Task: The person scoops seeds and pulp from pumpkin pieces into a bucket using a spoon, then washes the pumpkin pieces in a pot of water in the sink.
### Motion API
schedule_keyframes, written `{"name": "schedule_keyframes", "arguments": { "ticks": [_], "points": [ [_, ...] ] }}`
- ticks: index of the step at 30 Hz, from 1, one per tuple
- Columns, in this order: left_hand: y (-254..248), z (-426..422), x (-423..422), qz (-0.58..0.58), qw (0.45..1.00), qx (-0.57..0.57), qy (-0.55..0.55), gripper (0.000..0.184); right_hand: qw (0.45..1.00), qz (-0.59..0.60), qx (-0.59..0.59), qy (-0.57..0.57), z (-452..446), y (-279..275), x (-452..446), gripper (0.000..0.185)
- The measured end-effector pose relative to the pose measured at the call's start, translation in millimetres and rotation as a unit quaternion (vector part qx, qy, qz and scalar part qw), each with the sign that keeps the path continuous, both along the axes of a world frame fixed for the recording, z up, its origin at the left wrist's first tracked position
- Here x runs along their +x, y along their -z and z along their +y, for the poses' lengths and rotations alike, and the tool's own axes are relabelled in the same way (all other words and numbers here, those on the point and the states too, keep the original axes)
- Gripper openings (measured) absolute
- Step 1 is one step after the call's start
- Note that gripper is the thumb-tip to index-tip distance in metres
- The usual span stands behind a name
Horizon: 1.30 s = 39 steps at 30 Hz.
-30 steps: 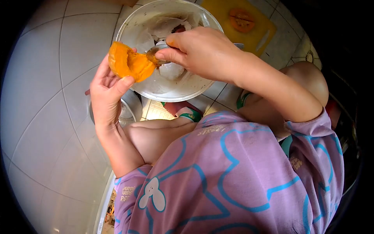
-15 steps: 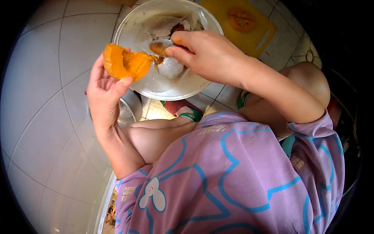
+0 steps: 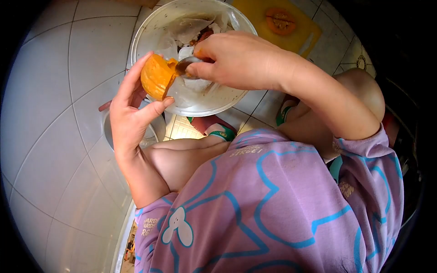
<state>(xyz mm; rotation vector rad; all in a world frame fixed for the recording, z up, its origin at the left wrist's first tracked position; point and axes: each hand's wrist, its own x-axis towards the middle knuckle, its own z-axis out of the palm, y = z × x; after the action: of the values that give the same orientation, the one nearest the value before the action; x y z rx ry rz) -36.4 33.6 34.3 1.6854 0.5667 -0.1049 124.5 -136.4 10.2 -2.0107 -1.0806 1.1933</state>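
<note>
My left hand (image 3: 132, 107) grips a piece of orange pumpkin (image 3: 156, 78) by its rind, its cut side turned toward the right. In my right hand (image 3: 227, 59) is a metal spoon (image 3: 185, 65), held close to the bowl end, which touches the edge of the pumpkin's hollow. Both hands are above a white bin (image 3: 195, 110) holding plastic bags and scraps (image 3: 191, 32). The inside of the pumpkin piece is mostly turned out of view.
Beyond the bin, another cut pumpkin piece (image 3: 280, 21) with seeds showing lies on a yellow cutting board (image 3: 255, 12). A metal pot (image 3: 157, 129) stands by my left wrist. White wall tiles (image 3: 43, 100) rise on the left.
My left hand has turned the pumpkin piece, so its rind now faces me more and its hollow faces right. The spoon has moved against the pumpkin's edge and tilted.
</note>
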Motion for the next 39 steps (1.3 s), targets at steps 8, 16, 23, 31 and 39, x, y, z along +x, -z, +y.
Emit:
{"name": "schedule_keyframes", "arguments": {
  "ticks": [8, 16, 23, 31, 39],
  "points": [
    [5, 2, 0, -0.039, 0.999, -0.002, -0.016, 0.078, 0.995, -0.061, 0.08, 0.0, -6, 19, -3, 0.035],
    [-1, 2, 3, -0.033, 0.998, -0.024, -0.043, 0.08, 0.996, 0.077, 0.049, -0.002, -3, 5, -6, 0.038],
    [4, 16, -1, -0.053, 0.986, -0.096, -0.126, 0.068, 0.994, -0.048, 0.075, 0.066, -10, 29, -8, 0.031],
    [7, 22, -4, -0.017, 0.986, -0.106, -0.126, 0.072, 0.989, 0.071, 0.116, 0.057, -10, 27, -18, 0.034],
    [6, 33, -5, -0.091, 0.948, -0.265, -0.15, 0.08, 0.996, -0.001, 0.042, 0.083, -14, 21, -5, 0.03]
  ]
}}
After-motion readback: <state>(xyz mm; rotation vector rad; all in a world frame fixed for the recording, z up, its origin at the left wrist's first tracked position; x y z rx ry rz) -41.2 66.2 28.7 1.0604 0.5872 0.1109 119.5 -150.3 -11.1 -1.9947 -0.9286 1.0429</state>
